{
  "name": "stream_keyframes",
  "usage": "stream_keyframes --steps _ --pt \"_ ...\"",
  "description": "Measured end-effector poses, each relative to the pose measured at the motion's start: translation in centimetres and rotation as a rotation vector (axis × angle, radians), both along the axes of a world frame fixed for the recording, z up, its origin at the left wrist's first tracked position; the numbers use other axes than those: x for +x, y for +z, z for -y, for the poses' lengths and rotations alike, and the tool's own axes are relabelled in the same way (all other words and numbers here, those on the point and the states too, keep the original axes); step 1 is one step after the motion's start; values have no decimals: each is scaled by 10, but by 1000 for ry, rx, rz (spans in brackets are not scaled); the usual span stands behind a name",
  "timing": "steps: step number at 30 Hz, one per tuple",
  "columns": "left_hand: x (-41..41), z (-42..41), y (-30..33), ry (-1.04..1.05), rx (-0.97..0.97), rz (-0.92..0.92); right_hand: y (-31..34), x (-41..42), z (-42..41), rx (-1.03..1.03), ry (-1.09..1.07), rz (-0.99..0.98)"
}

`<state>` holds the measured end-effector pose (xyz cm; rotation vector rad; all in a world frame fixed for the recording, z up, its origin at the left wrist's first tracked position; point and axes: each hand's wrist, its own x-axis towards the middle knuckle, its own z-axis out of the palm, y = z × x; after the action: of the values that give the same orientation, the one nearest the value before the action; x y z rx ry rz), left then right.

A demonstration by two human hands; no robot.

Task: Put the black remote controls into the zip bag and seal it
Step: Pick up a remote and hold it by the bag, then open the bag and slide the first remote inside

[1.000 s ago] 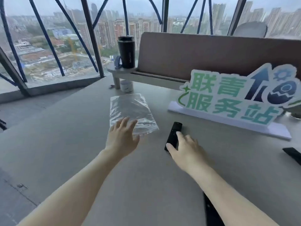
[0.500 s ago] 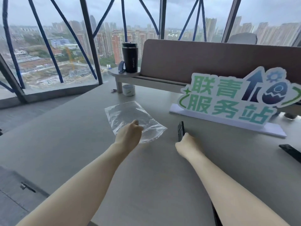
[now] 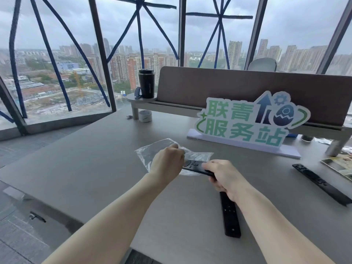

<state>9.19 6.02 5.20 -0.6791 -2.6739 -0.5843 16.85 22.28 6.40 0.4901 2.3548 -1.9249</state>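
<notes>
A clear zip bag (image 3: pixel 150 152) lies crumpled on the grey table (image 3: pixel 99 164). My left hand (image 3: pixel 167 161) grips the bag's near right edge and lifts it. My right hand (image 3: pixel 223 175) holds a black remote control (image 3: pixel 194 167) level, its button end pointing left at the bag's edge beside my left hand. A second black remote (image 3: pixel 229 216) lies flat on the table under my right forearm. A third black remote (image 3: pixel 322 184) lies at the right, apart from both hands.
A white and green sign (image 3: pixel 247 121) stands behind the bag. A black coffee cup (image 3: pixel 146 83) sits on a raised shelf (image 3: pixel 171 106) at the back, a white roll (image 3: pixel 145 116) under it. Printed paper (image 3: pixel 341 165) lies at the right edge. The table edge runs along the left.
My right hand has picked the remote up off the table and brought it left to the bag. My left hand has closed on the bag's edge and raised it.
</notes>
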Motion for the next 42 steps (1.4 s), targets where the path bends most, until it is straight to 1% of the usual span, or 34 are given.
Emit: stream_keyframes --steps 3,4,5,7,9,10,11,13,14,16,19,21,22,23,25,26,27,29,31,32,33,35,37,38,42 --pt "11 -6 4 23 78 18 -6 5 8 -153 51 -13" --pt "13 -6 5 24 103 22 -5 8 9 -171 62 -18" --pt "14 -5 7 28 131 28 -4 11 7 -140 49 -29" --pt "14 -1 9 32 162 28 -2 18 -2 0 -59 -89" --pt "12 3 8 45 155 5 -6 23 -17 212 -180 -125" --pt "13 5 8 59 147 -5 -8 25 -24 360 -196 -85" --pt "14 6 7 74 139 -7 -10 29 -29 522 -172 1" --pt "19 7 5 90 131 -5 -19 38 -28 828 -71 226" --pt "23 7 3 89 127 -8 -27 43 -25 939 -22 309" --pt "30 8 -1 77 126 -17 -42 51 -17 1061 29 383" --pt "37 11 -7 75 140 8 -55 57 -9 1106 20 373" --pt "41 12 -10 77 123 -5 -54 64 -11 1043 -25 350" --pt "42 12 -11 76 118 -6 -50 70 -16 961 -53 316" --pt "44 11 -12 72 120 1 -44 78 -23 822 -75 255" --pt "45 9 -14 70 119 26 -23 97 -38 471 -58 134" --pt "45 6 -13 69 118 34 -11 106 -44 324 -28 112" --pt "46 2 -13 60 125 40 0 113 -48 249 23 105" --pt "49 -7 -11 25 137 57 12 116 -45 231 108 97" --pt "56 -16 -8 -1 115 68 7 103 -31 247 137 90" --pt "58 -18 -7 -7 112 71 -1 93 -22 220 140 86" --pt "59 -18 -6 -10 115 71 -10 83 -12 156 147 82" --pt "59 -15 -6 -1 134 92 -24 67 5 -48 152 66" --pt "57 -10 -6 -2 163 113 -31 59 12 -207 81 46" --pt "57 -8 -5 -1 178 122 -33 59 10 -222 31 25" --pt "57 -14 -10 -9 174 113 -41 64 -39 -49 -294 -64"
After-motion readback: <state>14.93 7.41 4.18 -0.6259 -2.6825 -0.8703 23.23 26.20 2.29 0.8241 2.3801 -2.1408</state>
